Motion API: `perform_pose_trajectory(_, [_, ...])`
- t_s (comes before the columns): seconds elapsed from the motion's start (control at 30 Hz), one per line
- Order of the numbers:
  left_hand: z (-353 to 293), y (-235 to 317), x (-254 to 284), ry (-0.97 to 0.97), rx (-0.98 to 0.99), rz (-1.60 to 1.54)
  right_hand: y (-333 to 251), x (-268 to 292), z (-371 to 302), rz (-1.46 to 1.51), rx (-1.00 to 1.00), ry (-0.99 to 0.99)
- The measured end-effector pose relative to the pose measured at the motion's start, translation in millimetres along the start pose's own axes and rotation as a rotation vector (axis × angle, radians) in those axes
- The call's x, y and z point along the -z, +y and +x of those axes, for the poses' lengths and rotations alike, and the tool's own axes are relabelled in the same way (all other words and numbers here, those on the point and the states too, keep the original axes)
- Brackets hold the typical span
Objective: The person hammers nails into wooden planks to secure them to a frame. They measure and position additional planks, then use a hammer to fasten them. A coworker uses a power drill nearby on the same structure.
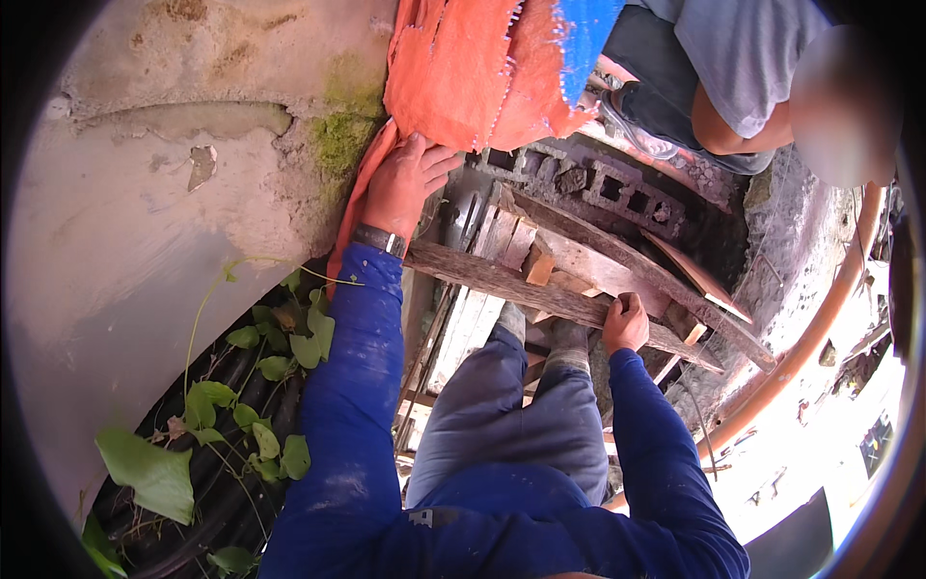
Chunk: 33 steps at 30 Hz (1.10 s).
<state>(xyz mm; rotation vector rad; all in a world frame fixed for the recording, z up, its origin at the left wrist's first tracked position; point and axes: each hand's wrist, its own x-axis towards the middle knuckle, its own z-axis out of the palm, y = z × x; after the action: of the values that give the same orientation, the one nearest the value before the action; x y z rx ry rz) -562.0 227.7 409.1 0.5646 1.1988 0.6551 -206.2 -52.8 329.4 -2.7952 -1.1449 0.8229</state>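
My left hand [410, 183] is stretched up against the lower edge of a hanging orange woven sheet [463, 77], its fingers extended and apart. A dark band circles that wrist. Lower right, my right hand [627, 323] is curled closed over a weathered wooden plank [502, 277]; what its fingers hold, if anything, is hidden. A second long plank [637, 265] slants close beyond it. Small wood blocks [538, 264] sit between the boards. A blue piece [586, 39] borders the orange sheet along a frayed seam.
Another person [743, 68] in a grey shirt crouches at the upper right. Hollow concrete blocks [627, 193] lie beyond the planks. A stained concrete wall [193, 193] stands on the left, above black pipes [193, 502] and leafy vines [149, 473]. An orange pipe [810, 338] curves along the right.
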Motion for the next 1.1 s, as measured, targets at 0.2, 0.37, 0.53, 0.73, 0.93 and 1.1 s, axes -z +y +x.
perform_pose_trajectory(0.2, [5.3, -3.5, 8.4, -0.086, -0.003, -0.022, -1.0, 1.9, 3.6, -0.082, -0.012, -0.103])
perform_pose_trajectory(0.37, [10.7, -11.0, 14.1, -0.11, 0.01, -0.054, -2.1, 3.4, 6.1, -0.108, -0.032, -0.149])
perform_pose_trajectory(0.53, [12.4, -15.9, 16.4, -0.1, 0.018, -0.088, -7.0, 7.3, 10.7, -0.15, -0.028, -0.176])
perform_pose_trajectory(0.73, [11.1, -9.4, 13.0, -0.15, -0.008, -0.058, -5.8, 9.7, 11.5, -0.156, -0.039, -0.21])
perform_pose_trajectory(0.93, [10.0, -9.2, 13.5, -0.146, 0.004, -0.054, -6.9, 9.1, 12.5, -0.168, -0.05, -0.23])
perform_pose_trajectory(1.1, [11.8, -10.8, 13.8, -0.153, -0.013, -0.063, -12.8, 13.0, 11.8, -0.168, -0.066, -0.245])
